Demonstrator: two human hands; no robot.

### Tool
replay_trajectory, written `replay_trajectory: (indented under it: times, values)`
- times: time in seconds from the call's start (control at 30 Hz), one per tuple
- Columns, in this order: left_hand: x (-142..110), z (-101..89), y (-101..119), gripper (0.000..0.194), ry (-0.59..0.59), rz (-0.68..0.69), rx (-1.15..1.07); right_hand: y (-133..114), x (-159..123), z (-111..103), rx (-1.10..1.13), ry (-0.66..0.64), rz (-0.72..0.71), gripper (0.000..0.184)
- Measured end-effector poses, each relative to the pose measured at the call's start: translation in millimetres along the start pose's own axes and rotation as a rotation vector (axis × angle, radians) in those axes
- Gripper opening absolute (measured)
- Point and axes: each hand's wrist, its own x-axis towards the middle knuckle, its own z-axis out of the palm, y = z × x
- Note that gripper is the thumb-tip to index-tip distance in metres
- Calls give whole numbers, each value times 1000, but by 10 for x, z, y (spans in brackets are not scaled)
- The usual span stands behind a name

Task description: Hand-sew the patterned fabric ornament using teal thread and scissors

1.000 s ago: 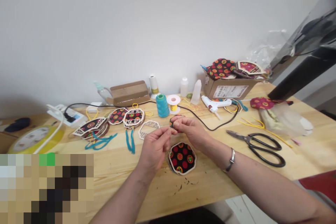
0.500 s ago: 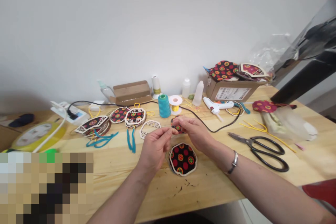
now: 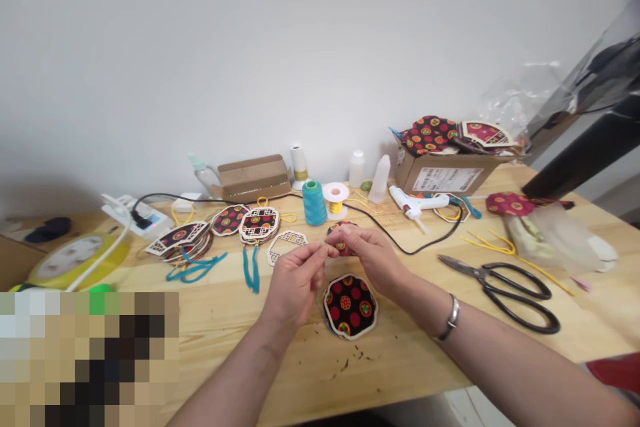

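Fingertips of my left hand [image 3: 300,273] and my right hand [image 3: 373,257] meet above the wooden table. Between them is a small fabric piece [image 3: 343,244], black with red and orange round motifs, partly covered by my right fingers. My right hand grips it, while my left thumb and forefinger pinch at its left edge; the exact pinch point is hidden. Just below my hands lies a scalloped pale frame [image 3: 376,312] with matching patterned fabric [image 3: 350,305] filling it. A bare lattice cutout [image 3: 286,247] lies beyond my left hand.
Large black-handled scissors [image 3: 500,287] lie at right, with a glue gun [image 3: 417,201] and its cord behind. A teal thread cone [image 3: 314,203] and a yellow spool [image 3: 335,200] stand ahead. Finished ornaments [image 3: 259,223] lie left; a full carton [image 3: 445,173] stands back right. Dark scraps [image 3: 356,355] dot the front.
The view has shifted slightly. My right fingers have closed in a little over the fabric piece, and its dark edge strip is less visible. Both hands stay together in the same place.
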Motion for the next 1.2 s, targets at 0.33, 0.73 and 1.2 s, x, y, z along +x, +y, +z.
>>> replay_trajectory:
  times: [0.33, 0.73, 1.2]
  values:
    - [-22, 21, -12, 19, -40, -35, -31, -98, -14, 11, 47, -68, -6, 17]
    - [-45, 26, -9, 18, -33, -28, -14, -114, 12, -2, 71, -88, -26, 19]
    - [-1, 21, -26, 23, 87, -90, -111, -112, -21, 38, -23, -61, -77, 17]
